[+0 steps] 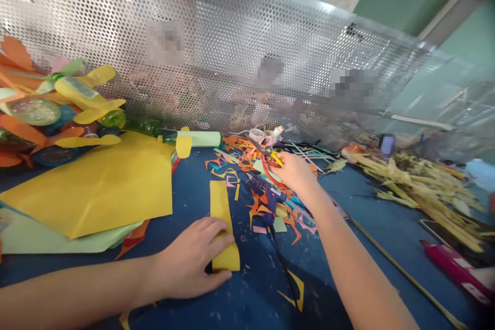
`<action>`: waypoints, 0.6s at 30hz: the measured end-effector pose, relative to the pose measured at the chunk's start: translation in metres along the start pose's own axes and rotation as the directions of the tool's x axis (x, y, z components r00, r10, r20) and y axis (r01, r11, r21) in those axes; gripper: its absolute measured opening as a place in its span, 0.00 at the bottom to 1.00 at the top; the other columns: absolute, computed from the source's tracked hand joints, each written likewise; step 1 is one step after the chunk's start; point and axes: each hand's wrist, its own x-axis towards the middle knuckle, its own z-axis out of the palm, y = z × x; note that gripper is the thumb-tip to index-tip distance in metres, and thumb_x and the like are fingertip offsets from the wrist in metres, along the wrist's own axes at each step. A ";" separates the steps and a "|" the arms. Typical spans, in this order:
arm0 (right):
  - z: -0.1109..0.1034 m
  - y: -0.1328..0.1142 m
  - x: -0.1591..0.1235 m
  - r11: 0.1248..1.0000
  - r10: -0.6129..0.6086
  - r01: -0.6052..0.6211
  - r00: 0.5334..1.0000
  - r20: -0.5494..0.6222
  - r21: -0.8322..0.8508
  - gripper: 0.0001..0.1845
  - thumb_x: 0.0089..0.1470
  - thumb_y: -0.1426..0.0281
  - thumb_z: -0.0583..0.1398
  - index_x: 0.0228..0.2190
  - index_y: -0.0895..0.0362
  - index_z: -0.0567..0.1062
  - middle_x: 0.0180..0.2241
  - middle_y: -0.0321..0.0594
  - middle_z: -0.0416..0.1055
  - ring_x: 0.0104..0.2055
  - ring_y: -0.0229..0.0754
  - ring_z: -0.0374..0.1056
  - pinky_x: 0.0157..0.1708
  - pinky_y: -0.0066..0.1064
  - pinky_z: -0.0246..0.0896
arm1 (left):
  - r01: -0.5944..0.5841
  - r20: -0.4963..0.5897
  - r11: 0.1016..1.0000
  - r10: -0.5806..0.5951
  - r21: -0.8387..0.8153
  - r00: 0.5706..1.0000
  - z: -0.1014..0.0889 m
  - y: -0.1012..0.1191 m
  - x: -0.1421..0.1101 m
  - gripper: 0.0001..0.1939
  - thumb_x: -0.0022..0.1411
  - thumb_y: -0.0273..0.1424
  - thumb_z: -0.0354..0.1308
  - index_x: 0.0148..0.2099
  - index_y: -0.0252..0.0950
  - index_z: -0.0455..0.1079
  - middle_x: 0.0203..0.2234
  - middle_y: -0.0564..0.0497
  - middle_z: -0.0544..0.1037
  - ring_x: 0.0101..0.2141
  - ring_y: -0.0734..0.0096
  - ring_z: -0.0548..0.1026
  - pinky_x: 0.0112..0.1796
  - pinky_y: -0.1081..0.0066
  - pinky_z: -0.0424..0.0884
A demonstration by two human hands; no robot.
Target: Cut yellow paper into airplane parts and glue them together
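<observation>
My left hand (193, 260) lies on the near end of a yellow paper strip (222, 216) on the blue table, thumb and fingers pinching its lower part. My right hand (296, 171) reaches far forward and is closed around the red and yellow handles of scissors (270, 157) among a heap of paper scraps (247, 157). A blue glue gun (268, 198) lies just left of my right wrist, its black cord (284, 268) running toward me.
Yellow (100, 185) and pale green (58, 242) paper sheets lie at the left. Bottle-and-paper craft pieces (58, 108) are piled far left. A perforated metal screen (232, 56) closes the back. Dried straw-like stalks (421, 185) and a pink tool (456, 268) lie right.
</observation>
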 end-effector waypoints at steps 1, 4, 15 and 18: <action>0.002 0.002 0.001 1.000 -0.005 0.005 1.000 0.005 -0.004 0.11 0.45 0.62 0.60 0.28 0.57 0.74 0.29 0.44 0.74 0.32 0.46 0.69 0.27 0.28 0.51 | -0.006 -0.004 1.000 0.006 0.009 1.000 0.000 0.000 0.000 0.21 0.55 0.39 0.54 0.50 0.38 0.64 0.44 0.43 0.69 0.46 0.57 0.67 0.48 0.58 0.64; 0.006 0.006 0.004 1.000 -0.012 0.012 1.000 0.015 -0.003 0.11 0.46 0.62 0.60 0.27 0.57 0.74 0.30 0.44 0.75 0.33 0.45 0.69 0.27 0.27 0.52 | -0.035 -0.030 0.999 0.036 0.037 0.999 0.001 0.000 -0.002 0.20 0.59 0.38 0.50 0.52 0.36 0.62 0.43 0.42 0.71 0.44 0.57 0.69 0.45 0.58 0.67; 0.017 0.025 0.020 0.997 -0.074 0.074 0.995 0.059 0.010 0.12 0.48 0.62 0.58 0.32 0.56 0.77 0.33 0.43 0.76 0.36 0.44 0.70 0.31 0.26 0.55 | -0.056 -0.045 0.998 0.057 0.034 0.997 -0.007 0.003 0.001 0.12 0.63 0.35 0.43 0.42 0.37 0.65 0.38 0.44 0.73 0.41 0.60 0.71 0.42 0.63 0.69; 0.023 0.034 0.033 0.994 -0.103 0.097 0.988 0.118 0.050 0.13 0.48 0.63 0.59 0.32 0.57 0.77 0.34 0.43 0.76 0.36 0.43 0.71 0.31 0.24 0.56 | -0.056 -0.051 0.998 0.058 0.030 0.997 -0.006 0.003 0.001 0.14 0.60 0.41 0.47 0.40 0.37 0.66 0.37 0.44 0.73 0.41 0.59 0.71 0.40 0.63 0.70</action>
